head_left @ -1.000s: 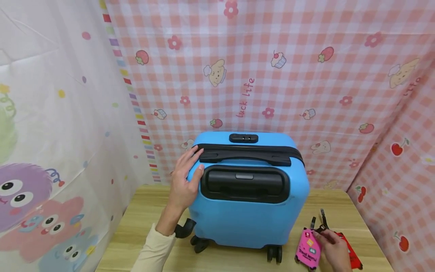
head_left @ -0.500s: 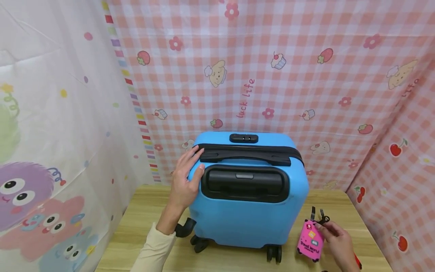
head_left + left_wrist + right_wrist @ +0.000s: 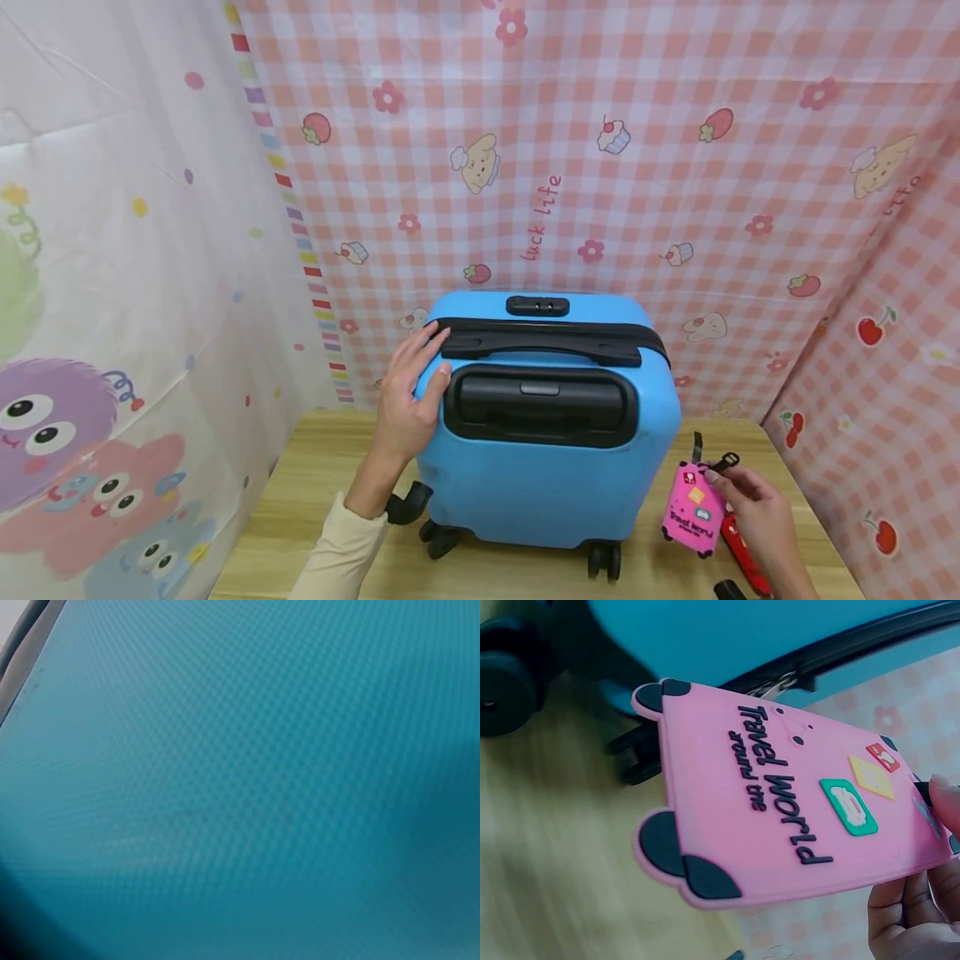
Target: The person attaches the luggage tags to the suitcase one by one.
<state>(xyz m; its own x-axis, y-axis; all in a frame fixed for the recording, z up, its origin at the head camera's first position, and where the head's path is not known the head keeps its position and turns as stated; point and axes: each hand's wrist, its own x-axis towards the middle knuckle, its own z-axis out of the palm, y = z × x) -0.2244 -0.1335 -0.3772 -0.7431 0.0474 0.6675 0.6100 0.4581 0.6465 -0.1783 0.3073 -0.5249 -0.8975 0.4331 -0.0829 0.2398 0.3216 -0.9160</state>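
A light-blue suitcase (image 3: 540, 492) stands upright on its black wheels, with a black top handle (image 3: 540, 343) and a recessed black pull-handle panel (image 3: 542, 404). My left hand (image 3: 407, 404) rests on its upper left corner, fingers spread and fairly straight. To the suitcase's right, my right hand (image 3: 753, 508) pinches a pink luggage tag (image 3: 780, 795) by its strap end, thumb in front and fingers behind. The tag is shaped like a small suitcase and reads "Travel World". In the left wrist view only the suitcase's blue textured shell (image 3: 240, 780) fills the picture.
Partly behind my right hand, a red luggage tag (image 3: 742, 554) lies on the wooden table (image 3: 300, 500). A black object (image 3: 727, 590) shows at the bottom edge, perhaps part of the wrist camera. Pink checked cloth (image 3: 600, 200) hangs close behind the suitcase.
My right hand has lifted the pink luggage tag off the table, up and slightly right, away from the red one. My left hand and the suitcase have stayed put.
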